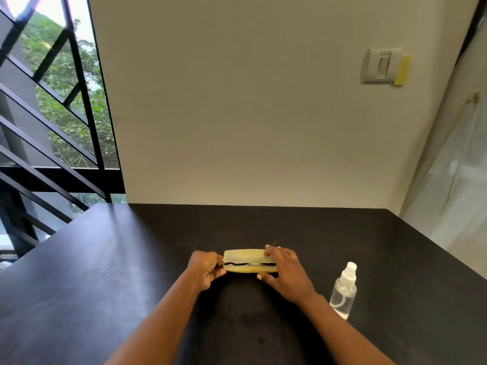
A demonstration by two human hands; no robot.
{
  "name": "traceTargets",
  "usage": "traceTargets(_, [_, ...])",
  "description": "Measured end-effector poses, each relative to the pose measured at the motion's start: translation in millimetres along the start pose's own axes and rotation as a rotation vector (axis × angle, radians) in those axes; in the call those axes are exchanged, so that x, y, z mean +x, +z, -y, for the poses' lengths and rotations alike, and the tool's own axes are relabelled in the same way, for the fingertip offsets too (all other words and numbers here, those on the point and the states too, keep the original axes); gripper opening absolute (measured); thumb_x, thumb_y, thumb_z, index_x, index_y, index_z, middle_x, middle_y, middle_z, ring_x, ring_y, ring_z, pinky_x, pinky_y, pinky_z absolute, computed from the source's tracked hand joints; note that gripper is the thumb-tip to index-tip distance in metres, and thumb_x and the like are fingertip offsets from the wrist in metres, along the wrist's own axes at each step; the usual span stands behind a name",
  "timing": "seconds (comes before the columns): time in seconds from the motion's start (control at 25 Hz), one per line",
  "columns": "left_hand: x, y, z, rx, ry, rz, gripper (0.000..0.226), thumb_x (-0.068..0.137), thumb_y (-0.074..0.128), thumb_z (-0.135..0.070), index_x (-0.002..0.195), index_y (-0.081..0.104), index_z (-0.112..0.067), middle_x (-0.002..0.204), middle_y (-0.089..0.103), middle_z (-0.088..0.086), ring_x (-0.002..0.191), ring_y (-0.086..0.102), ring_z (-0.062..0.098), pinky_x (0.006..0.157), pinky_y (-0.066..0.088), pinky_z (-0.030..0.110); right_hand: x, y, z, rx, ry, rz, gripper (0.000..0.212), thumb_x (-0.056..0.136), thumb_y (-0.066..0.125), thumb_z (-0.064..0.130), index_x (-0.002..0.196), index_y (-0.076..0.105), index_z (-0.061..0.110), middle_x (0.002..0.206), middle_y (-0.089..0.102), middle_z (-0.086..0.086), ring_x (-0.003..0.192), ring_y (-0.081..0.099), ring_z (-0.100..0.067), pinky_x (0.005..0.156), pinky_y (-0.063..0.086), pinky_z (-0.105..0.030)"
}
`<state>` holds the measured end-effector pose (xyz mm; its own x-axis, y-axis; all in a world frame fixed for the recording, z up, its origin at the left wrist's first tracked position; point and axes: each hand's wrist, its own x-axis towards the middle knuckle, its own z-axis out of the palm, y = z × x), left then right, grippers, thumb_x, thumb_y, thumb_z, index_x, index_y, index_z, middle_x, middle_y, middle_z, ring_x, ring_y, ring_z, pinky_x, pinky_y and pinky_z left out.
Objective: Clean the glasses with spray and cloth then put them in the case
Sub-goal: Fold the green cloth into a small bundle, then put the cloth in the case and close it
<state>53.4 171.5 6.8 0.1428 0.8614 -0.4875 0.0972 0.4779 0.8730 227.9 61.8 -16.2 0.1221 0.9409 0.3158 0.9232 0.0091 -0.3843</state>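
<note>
Black tabletop point(105, 272) against a beige wall.
Left hand point(207, 268) and right hand point(283, 270) grip a nearly closed yellow glasses case point(246, 256); spray bottle point(344, 291) near the right edge.

One case point(247, 255), one bottle point(343, 289) (two hands point(207, 271))

No readable text anywhere — not on case, bottle or switch.

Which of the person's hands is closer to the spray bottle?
The right hand. It grips the right end of the case, just left of the spray bottle. The left hand holds the case's far left end.
</note>
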Motion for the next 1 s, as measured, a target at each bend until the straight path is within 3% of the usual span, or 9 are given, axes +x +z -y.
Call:
traceTargets(0.12, [-2, 0, 4, -0.016, 0.041, 0.037, 0.010, 0.087, 0.051, -0.001, 0.090, 0.061, 0.001, 0.086, 0.056, 0.013, 0.068, 0.056, 0.017, 0.054, 0.050, 0.024, 3, 0, 3, -0.223, -0.076, 0.053, 0.057, 0.093, 0.048, 0.037, 0.144, 0.024, 0.029, 0.151, 0.028, 0.003, 0.137, 0.021, -0.021, 0.113, 0.021, -0.031])
traceTargets(0.2, [-6, 1, 7, 0.146, 0.197, 0.017, 0.017, 0.090, 0.051, -0.013, 0.097, 0.062, -0.003, 0.088, 0.060, 0.009, 0.074, 0.058, 0.017, 0.067, 0.052, 0.027, 6, 2, 3, -0.291, -0.095, 0.072, 0.055, 0.097, 0.041, 0.034, 0.146, 0.018, 0.028, 0.153, 0.024, 0.001, 0.139, 0.019, -0.025, 0.114, 0.022, -0.034])
traceTargets(0.28, [-11, -3, 14, 0.610, 0.592, -0.045, 0.038, 0.092, 0.051, -0.024, 0.126, 0.053, -0.008, 0.119, 0.056, 0.005, 0.108, 0.055, 0.021, 0.094, 0.042, 0.030, 8, 4, 4, -0.329, -0.094, 0.085, 0.054, 0.098, 0.036, 0.034, 0.147, 0.014, 0.026, 0.154, 0.022, -0.001, 0.139, 0.019, -0.027, 0.114, 0.023, -0.037])
traceTargets(0.4, [-11, -2, 25, 1.202, 1.085, 0.069, 0.064, 0.095, 0.043, -0.039, 0.148, 0.016, -0.017, 0.153, 0.019, -0.002, 0.142, 0.014, 0.017, 0.114, 0.009, 0.028, 9, 9, 1, -0.340, -0.118, 0.071, 0.054, 0.098, 0.034, 0.036, 0.147, 0.016, 0.023, 0.152, 0.025, -0.002, 0.137, 0.024, -0.028, 0.111, 0.027, -0.039])
traceTargets(0.48, [-8, 1, 27, 1.388, 1.150, 0.086, 0.063, 0.093, 0.023, -0.047, 0.148, 0.016, -0.016, 0.155, 0.019, 0.000, 0.142, 0.017, 0.016, 0.115, 0.008, 0.029, 5, 8, 7, -0.334, -0.129, 0.057, 0.052, 0.096, 0.033, 0.037, 0.144, 0.025, 0.021, 0.145, 0.038, -0.004, 0.129, 0.038, -0.031, 0.103, 0.038, -0.041])
traceTargets(0.6, [-7, 4, 32, 1.378, 1.236, 0.042, 0.064, 0.081, 0.023, -0.044, 0.124, 0.059, -0.014, 0.122, 0.063, 0.001, 0.111, 0.061, 0.014, 0.095, 0.046, 0.028, 3, 8, 10, -0.318, -0.091, 0.022, 0.050, 0.085, 0.031, 0.040, 0.129, 0.041, 0.020, 0.117, 0.063, 0.000, 0.100, 0.064, -0.025, 0.077, 0.055, -0.033])
traceTargets(0.68, [-2, 4, 38, 1.385, 1.313, -0.008, 0.052, 0.078, 0.032, -0.042, 0.104, 0.071, -0.020, 0.100, 0.072, -0.008, 0.090, 0.068, 0.006, 0.078, 0.053, 0.022, 2, 13, 9, -0.288, -0.094, 0.038, 0.050, 0.085, 0.029, 0.039, 0.130, 0.039, 0.019, 0.121, 0.061, -0.004, 0.104, 0.061, -0.030, 0.081, 0.054, -0.038])
traceTargets(0.88, [1, 5, 42, 1.311, 1.442, -0.062, 0.049, 0.078, 0.034, -0.039, 0.102, 0.072, -0.021, 0.099, 0.072, -0.009, 0.091, 0.068, 0.005, 0.079, 0.052, 0.022, 2, 15, 8, -0.319, -0.088, 0.081, 0.056, 0.085, 0.022, 0.040, 0.136, 0.028, 0.019, 0.132, 0.052, -0.010, 0.117, 0.052, -0.038, 0.092, 0.047, -0.045])
traceTargets(1.0, [-4, 5, 43, 1.293, 1.450, -0.068, 0.048, 0.077, 0.033, -0.036, 0.102, 0.072, -0.021, 0.099, 0.072, -0.009, 0.091, 0.068, 0.005, 0.080, 0.052, 0.022, 3, 14, 7, -0.323, -0.094, 0.117, 0.077, 0.077, 0.002, 0.047, 0.145, 0.019, 0.017, 0.148, 0.031, -0.010, 0.134, 0.029, -0.037, 0.108, 0.030, -0.046])
